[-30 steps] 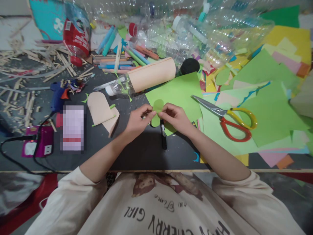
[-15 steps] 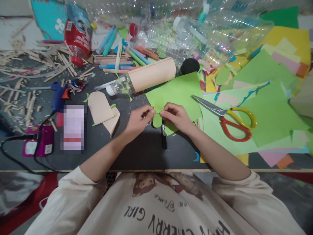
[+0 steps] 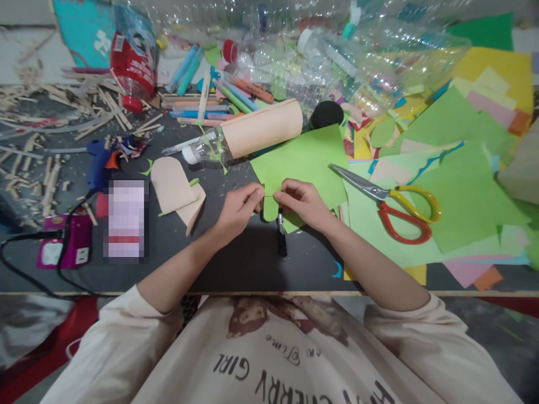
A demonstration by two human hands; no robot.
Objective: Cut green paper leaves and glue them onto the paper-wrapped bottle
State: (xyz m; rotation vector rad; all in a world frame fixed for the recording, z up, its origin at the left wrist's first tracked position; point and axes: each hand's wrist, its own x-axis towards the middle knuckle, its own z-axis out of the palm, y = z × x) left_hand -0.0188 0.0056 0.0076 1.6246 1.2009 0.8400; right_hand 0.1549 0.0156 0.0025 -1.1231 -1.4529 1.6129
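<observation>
My left hand (image 3: 238, 209) and my right hand (image 3: 302, 202) meet at the middle of the dark table (image 3: 252, 258). Both pinch a small rounded piece of light green paper (image 3: 269, 207), folded over between the fingertips. A black marker (image 3: 281, 234) lies on the table just under my right hand. Right behind the hands lies a larger green paper sheet (image 3: 307, 160).
Scissors with red and yellow handles (image 3: 396, 205) rest on green sheets at the right. A plastic bottle wrapped in peach paper (image 3: 252, 134) lies behind the hands. Peach cut-outs (image 3: 174, 188), a blue glue gun (image 3: 99, 163), wooden sticks, markers, clear bottles and coloured paper crowd the table.
The upper lobe of the green piece stood up a second ago; it has been folded down, and my fingertips have closed together over the fold.
</observation>
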